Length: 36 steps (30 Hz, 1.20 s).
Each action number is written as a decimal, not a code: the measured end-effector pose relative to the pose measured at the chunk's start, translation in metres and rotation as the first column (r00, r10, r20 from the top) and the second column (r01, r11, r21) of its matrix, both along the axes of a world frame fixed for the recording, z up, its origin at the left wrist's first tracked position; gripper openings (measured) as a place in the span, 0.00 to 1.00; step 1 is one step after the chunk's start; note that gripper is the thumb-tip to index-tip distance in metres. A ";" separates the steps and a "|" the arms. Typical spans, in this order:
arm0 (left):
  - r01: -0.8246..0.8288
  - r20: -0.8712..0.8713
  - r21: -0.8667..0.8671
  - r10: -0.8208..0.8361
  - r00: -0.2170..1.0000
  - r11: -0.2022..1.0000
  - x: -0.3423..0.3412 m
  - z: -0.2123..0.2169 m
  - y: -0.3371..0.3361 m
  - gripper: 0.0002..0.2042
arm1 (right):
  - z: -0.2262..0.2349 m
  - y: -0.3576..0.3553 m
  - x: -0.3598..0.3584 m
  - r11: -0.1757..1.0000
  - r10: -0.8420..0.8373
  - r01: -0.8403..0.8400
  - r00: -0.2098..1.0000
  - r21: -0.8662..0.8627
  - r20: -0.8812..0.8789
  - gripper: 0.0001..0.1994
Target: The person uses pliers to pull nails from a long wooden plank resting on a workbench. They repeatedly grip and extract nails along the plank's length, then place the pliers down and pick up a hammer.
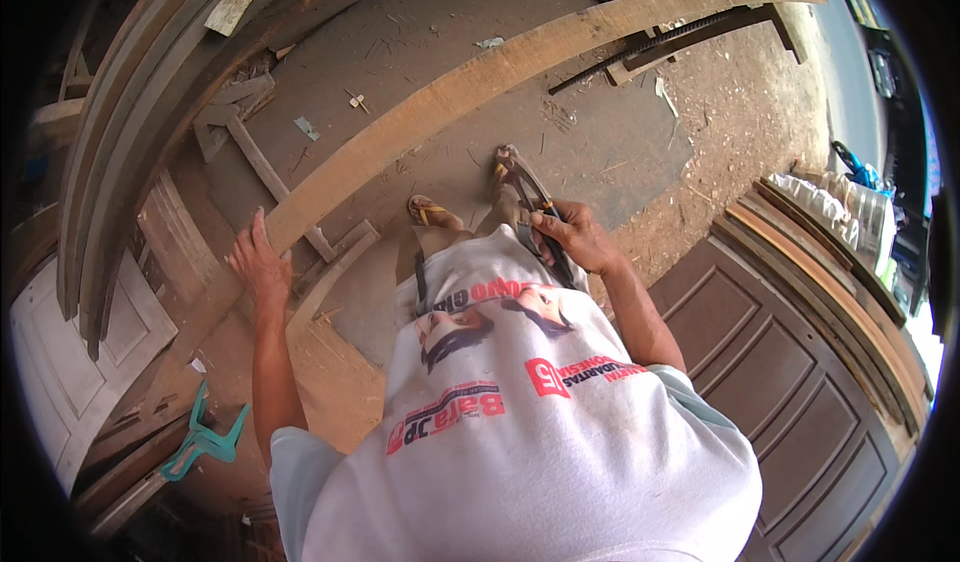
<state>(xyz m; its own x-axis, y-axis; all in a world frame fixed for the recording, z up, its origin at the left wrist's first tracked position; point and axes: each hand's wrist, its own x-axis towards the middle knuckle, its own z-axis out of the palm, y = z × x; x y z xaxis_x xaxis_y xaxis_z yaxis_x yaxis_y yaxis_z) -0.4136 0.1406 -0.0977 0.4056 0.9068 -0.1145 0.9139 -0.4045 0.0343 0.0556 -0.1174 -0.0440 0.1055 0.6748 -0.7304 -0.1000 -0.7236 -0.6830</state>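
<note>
A long wooden board [455, 92] runs from the lower left up to the far right. My left hand [262, 265] rests across its near part, fingers curled over the wood and the thumb at the nearer edge. In front of my waist, my right hand [572, 237] is closed round a pincer-like hand tool [528, 184] with two long dark arms and some orange on it. The tool points away from me toward my feet. Its lower end is partly covered by my fingers, so its exact kind is unclear.
Several curved-looking planks [130, 142] are stacked at the left, beside a white panelled door [120, 342]. A brown panelled door [780, 392] and more planks [830, 292] lie at the right. A green plastic object [205, 434] sits lower left. Wood scraps and a dark rod [640, 54] lie ahead.
</note>
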 end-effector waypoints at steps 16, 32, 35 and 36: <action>0.090 0.074 -0.339 -0.069 0.995 0.936 0.181 0.051 -0.018 0.50 | -0.005 0.038 0.094 0.985 0.168 -0.172 0.971 0.007 0.171 0.21; 0.134 0.061 -0.219 -0.123 0.991 0.967 0.218 0.042 -0.029 0.50 | -0.005 0.023 0.078 0.991 0.057 -0.085 0.968 0.106 0.244 0.19; 0.127 0.036 -0.201 -0.122 0.992 0.971 0.219 0.041 -0.030 0.50 | -0.007 0.025 0.079 0.987 0.053 -0.087 0.970 0.137 0.238 0.19; 0.130 0.037 -0.200 -0.125 0.992 0.971 0.219 0.042 -0.030 0.50 | -0.009 0.024 0.079 0.989 0.031 -0.062 0.975 0.136 0.219 0.20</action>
<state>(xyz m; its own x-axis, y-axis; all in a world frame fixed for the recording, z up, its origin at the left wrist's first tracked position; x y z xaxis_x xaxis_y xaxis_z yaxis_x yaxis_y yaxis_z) -0.1950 0.1105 -0.0562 0.5210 0.8069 -0.2784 0.8533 -0.4997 0.1485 0.1343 -0.0933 -0.0530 0.2163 0.7772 -0.5909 0.0921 -0.6188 -0.7801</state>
